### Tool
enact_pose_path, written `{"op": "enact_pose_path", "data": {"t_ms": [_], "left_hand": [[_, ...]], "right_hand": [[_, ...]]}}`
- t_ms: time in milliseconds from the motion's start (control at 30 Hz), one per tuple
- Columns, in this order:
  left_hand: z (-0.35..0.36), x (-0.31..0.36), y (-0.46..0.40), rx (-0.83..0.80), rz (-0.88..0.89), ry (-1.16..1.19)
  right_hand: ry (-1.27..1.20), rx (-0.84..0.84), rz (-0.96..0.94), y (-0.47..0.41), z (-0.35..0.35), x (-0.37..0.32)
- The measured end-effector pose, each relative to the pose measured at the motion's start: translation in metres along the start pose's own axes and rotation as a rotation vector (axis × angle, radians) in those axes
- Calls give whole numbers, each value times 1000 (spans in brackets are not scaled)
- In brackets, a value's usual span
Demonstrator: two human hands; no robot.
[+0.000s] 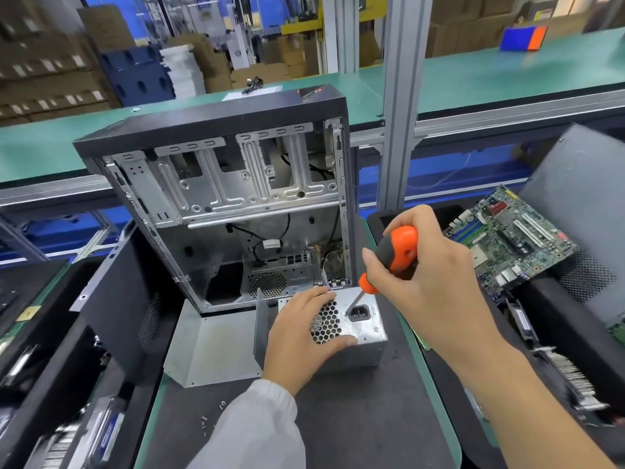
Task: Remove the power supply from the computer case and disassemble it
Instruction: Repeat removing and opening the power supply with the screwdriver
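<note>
STATUS. PSU [358, 319] is out of the case [216, 204] and sits on the dark mat [355, 418] just in front of the case opening, fan-grille face up. Step 1 (removal) judged complete. Case stands upright, side open; interior looks stripped apart from a few loose cables at the rear.

HANDS. Left hand [304, 336] lies over the grille, fingers spread across the top and thumb wrapped over the near edge, steadying the PSU. Right hand [422, 265] is wrapped round the handle of the screwdriver [389, 262], orange/black grip; the shaft angles down, tip at the PSU top face just above the AC socket [358, 313]. Whether the tip is seated in a screw head: cannot tell, too small.

DISASSEMBLY. Judged under way, early stage. A bent sheet-metal cover [216, 346] lies on the mat touching the PSU's left side; prob. the PSU lid, though it could be another panel. A few small screws [213, 418] lie loose on the mat near the left sleeve. The main PSU shell reads as one piece; no internal board or fan visible outside it.

REMAINING (est.). Back out screws on the socket/grille face, separate shell, lift out internals.

SURROUNDINGS. Motherboard [514, 235] lies to the right on a dark bin, well apart from the PSU.
</note>
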State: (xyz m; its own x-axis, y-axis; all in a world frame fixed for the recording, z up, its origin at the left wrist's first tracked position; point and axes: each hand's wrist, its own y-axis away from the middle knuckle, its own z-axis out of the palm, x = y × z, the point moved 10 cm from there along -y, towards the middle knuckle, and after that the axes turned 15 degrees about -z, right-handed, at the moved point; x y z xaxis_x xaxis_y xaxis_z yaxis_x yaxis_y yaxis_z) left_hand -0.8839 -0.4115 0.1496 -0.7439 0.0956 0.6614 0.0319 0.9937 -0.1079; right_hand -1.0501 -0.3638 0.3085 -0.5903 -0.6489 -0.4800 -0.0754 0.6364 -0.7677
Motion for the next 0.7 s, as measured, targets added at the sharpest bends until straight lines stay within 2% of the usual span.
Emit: {"op": "enact_pose_path", "data": {"t_ms": [333,700], "left_hand": [[0,0,0,-4,-9,-16],[1,0,1,-7,-15,-24]], "right_hand": [[-50,-9,-2,0,2,-2],[0,-16,-36,-1,1,-5]]}}
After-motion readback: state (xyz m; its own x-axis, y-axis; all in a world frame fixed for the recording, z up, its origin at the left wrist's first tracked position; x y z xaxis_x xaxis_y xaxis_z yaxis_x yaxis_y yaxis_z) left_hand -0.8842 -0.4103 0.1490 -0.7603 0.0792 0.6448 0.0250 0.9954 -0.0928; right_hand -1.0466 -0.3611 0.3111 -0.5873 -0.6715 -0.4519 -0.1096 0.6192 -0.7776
